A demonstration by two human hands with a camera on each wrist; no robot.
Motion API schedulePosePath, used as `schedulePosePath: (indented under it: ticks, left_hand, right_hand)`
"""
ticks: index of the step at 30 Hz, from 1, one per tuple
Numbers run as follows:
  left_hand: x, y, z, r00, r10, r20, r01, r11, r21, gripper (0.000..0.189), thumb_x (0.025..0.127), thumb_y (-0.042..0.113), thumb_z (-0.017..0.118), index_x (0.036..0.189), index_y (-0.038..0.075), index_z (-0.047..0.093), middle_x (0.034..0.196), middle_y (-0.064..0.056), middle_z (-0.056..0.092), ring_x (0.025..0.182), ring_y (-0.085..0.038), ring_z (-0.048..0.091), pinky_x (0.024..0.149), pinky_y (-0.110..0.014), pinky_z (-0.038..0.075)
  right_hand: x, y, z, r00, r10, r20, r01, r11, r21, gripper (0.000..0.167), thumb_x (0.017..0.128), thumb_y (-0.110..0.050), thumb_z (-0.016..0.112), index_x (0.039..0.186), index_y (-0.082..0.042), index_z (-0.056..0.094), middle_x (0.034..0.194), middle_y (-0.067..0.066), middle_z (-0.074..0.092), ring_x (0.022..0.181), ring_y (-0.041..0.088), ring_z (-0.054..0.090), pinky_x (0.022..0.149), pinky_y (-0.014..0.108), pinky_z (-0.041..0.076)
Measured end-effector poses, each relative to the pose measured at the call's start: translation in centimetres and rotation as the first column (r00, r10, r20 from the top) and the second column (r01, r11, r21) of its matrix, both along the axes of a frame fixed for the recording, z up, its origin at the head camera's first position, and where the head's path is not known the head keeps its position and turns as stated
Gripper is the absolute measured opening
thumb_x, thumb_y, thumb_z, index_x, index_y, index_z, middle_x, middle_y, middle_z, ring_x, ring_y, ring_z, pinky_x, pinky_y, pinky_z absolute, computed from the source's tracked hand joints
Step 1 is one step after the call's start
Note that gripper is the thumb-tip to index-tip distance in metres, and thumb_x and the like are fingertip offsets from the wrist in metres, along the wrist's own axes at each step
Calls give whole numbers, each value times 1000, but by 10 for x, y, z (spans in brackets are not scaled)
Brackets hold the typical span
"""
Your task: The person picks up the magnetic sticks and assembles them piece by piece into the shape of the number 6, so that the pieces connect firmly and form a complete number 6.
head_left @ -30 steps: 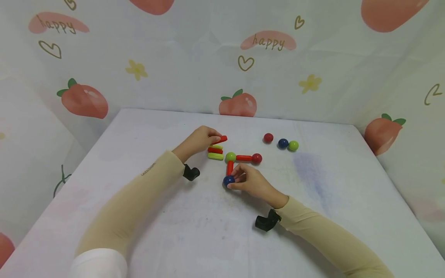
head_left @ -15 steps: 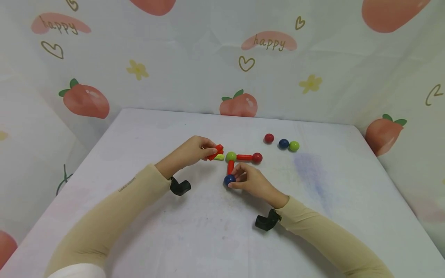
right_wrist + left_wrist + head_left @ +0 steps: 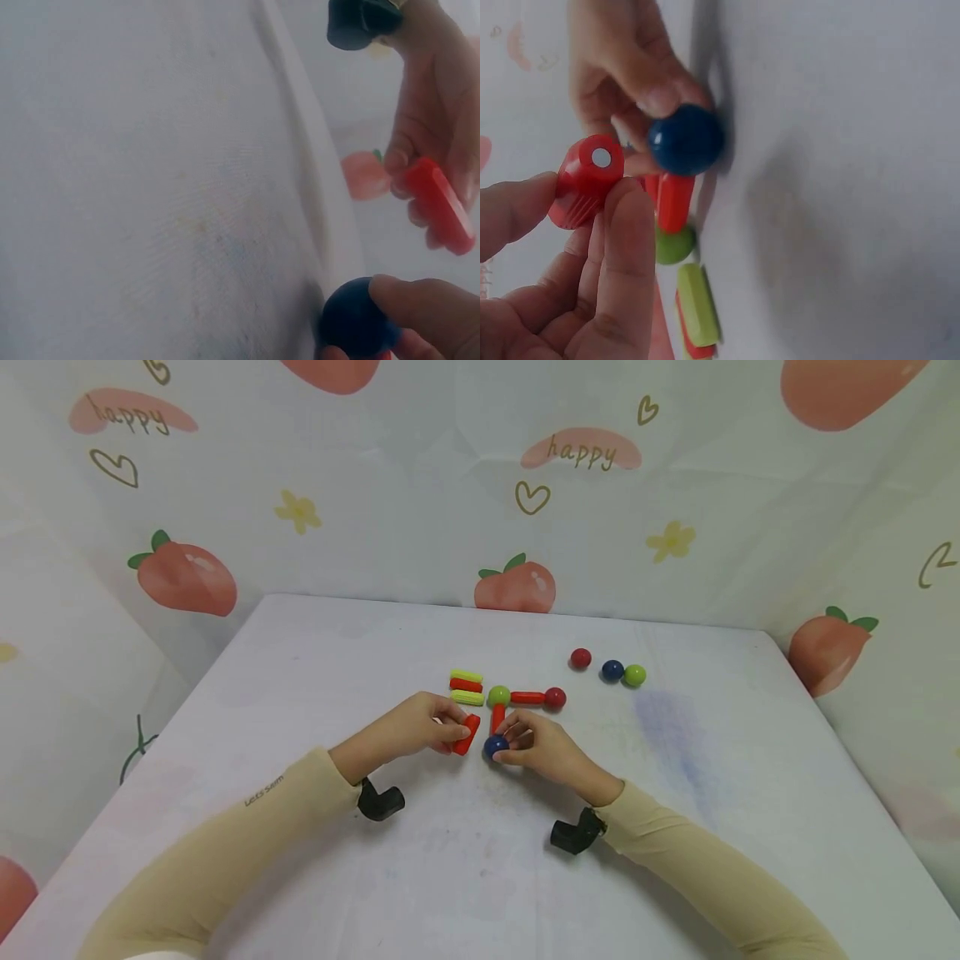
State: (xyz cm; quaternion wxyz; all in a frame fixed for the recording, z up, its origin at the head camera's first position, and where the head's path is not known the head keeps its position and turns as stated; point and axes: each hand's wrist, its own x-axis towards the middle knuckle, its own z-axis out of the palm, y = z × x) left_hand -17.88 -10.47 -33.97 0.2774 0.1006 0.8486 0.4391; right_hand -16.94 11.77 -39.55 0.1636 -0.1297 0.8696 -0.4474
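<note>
Between thumb and fingers my left hand [image 3: 420,727] pinches a red magnetic stick [image 3: 581,187]; a silvery round magnet shows at its end in the left wrist view. My right hand [image 3: 551,752] grips a dark blue ball [image 3: 496,747] on the table. That ball joins one end of another red stick [image 3: 498,719], whose far end meets a green ball [image 3: 498,696]. From the green ball a third red stick [image 3: 527,697] runs right to a red ball [image 3: 555,698]. The held stick is just left of the blue ball, apart from it.
Left of the green ball lie two yellow-green sticks [image 3: 467,697] with a red stick [image 3: 466,685] between them. Farther back right are a loose red ball [image 3: 581,658], a blue ball [image 3: 612,671] and a green ball [image 3: 634,675]. A printed cloth backdrop [image 3: 420,485] rises behind the table.
My left hand has brought the red stick from behind the stick pile toward the person, beside the blue ball, turning it more upright in view. My right hand has stayed on the ball.
</note>
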Motion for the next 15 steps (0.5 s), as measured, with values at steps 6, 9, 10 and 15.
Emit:
schedulePosePath:
  ticks: [6,9,10,15]
  left_hand:
    - [7,4,-13,998,15,64,-15,1000,0,26,93,15,65,112,-2,64,93,-9,66,75,-13,65,74,-27,57]
    - [11,7,-20,998,15,68,-14,1000,-17,24,92,15,66,109,-1,65,87,-6,67,74,-12,63,72,-26,56]
    - [12,8,-22,998,10,66,-9,1000,-19,24,91,15,66,109,-2,65,86,-6,67,73,-11,62,72,-25,56]
    - [17,12,-34,997,9,72,-9,1000,1,22,90,15,67,104,-2,66,81,-3,69,69,-9,61,68,-23,54]
  right_hand:
    - [-3,2,-1,999,3,41,-2,1000,-13,26,85,-14,74,107,-9,62,102,7,64,94,20,63,84,32,54]
    - [-4,2,0,998,-3,68,4,1000,-4,25,86,-14,73,108,-12,62,104,6,64,96,20,63,84,33,54]
    - [-4,2,0,997,-2,72,2,1000,1,25,86,-14,73,109,-13,63,104,6,64,96,21,63,84,33,54]
    - [-5,1,1,997,4,79,-5,1000,12,24,88,-15,71,111,-16,64,108,6,64,97,22,62,87,36,54]
